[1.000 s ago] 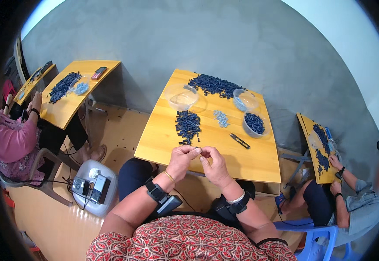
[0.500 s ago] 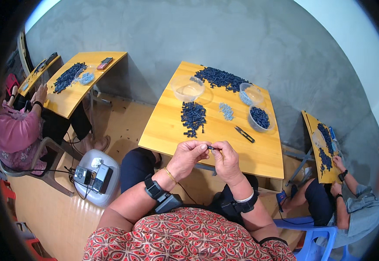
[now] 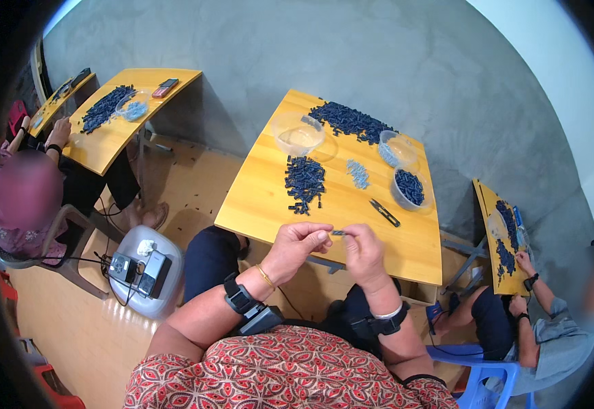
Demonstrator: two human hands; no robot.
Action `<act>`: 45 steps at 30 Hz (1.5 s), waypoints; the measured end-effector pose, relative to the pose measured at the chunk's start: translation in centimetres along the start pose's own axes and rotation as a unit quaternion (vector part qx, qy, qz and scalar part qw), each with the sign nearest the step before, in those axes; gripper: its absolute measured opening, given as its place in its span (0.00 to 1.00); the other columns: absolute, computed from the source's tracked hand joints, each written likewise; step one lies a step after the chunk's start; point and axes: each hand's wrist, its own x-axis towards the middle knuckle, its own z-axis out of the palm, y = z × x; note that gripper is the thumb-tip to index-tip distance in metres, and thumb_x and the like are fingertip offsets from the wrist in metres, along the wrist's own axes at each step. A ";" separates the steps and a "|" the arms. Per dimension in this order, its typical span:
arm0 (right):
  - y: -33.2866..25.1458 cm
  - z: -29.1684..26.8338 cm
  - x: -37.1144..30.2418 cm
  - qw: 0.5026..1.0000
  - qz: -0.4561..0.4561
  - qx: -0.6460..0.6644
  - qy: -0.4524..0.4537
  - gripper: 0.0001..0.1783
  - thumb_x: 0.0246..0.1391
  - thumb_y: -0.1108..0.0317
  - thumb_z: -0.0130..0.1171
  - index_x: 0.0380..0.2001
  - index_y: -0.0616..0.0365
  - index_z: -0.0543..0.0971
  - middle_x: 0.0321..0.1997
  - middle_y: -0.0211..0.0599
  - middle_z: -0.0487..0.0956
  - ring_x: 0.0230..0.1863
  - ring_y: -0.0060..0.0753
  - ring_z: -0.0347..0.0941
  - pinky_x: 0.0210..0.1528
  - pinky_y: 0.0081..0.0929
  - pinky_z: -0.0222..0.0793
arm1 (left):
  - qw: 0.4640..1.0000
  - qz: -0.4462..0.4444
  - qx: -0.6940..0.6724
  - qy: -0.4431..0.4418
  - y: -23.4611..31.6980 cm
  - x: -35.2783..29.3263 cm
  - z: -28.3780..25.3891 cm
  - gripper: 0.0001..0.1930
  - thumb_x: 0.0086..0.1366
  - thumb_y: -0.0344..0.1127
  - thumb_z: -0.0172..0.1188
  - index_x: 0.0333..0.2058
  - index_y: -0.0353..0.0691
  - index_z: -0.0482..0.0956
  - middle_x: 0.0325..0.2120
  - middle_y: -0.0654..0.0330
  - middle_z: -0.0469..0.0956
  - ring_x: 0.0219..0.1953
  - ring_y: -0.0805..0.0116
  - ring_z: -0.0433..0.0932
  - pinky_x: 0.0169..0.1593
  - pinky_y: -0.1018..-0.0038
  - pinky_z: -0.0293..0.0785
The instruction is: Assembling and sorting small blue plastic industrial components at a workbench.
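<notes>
In front of the table's near edge, a small dark tubular piece (image 3: 338, 233) spans the gap between my fingertips. My left hand (image 3: 298, 249) has thumb and forefinger closed at its left end. The right end is in the closed fingers of my right hand (image 3: 364, 255); that grip is slightly blurred. On the yellow table (image 3: 256, 198) beyond lies a heap of similar dark pieces (image 3: 305, 183). Right of that heap are small light-blue pieces (image 3: 358, 174) and black thread snips (image 3: 384, 213).
A clear bowl (image 3: 297, 142) stands at the table's left. Two tubs at the right hold light-blue pieces (image 3: 393, 154) and dark pieces (image 3: 409, 187). A larger dark pile (image 3: 351, 123) lies at the back. Co-workers sit at tables on both sides. Electronic devices rest on a grey stool (image 3: 148, 273).
My hands have moved slightly apart, and more of the small piece shows between them. The right hand has turned a little. The whole view has shifted slightly.
</notes>
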 end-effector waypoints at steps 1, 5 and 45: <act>1.0 -0.6 0.3 0.998 -0.005 -0.060 0.004 0.04 0.48 0.76 0.52 0.30 0.61 0.71 0.26 0.44 0.73 0.30 0.45 0.72 0.32 0.32 0.67 | 1.000 0.001 -0.001 0.002 0.1 0.0 -0.4 0.09 0.61 0.30 0.52 0.38 0.32 0.76 0.26 0.60 0.76 0.28 0.75 0.74 0.36 0.80 0.72; 9.3 -7.4 3.9 0.972 0.061 -0.189 0.128 0.07 0.46 0.76 0.51 0.33 0.61 0.72 0.31 0.47 0.74 0.32 0.48 0.71 0.34 0.34 0.67 | 0.991 -0.104 0.063 0.051 0.4 -0.3 -2.5 0.11 0.62 0.34 0.52 0.38 0.33 0.75 0.23 0.63 0.74 0.24 0.76 0.72 0.31 0.81 0.70; 0.8 7.0 -0.5 0.982 -0.044 0.052 -0.177 0.06 0.42 0.78 0.54 0.27 0.60 0.70 0.25 0.43 0.70 0.30 0.46 0.68 0.32 0.35 0.65 | 0.981 -0.191 0.036 0.015 0.4 -0.3 -6.4 0.08 0.60 0.32 0.55 0.31 0.31 0.76 0.22 0.62 0.74 0.21 0.77 0.72 0.25 0.82 0.74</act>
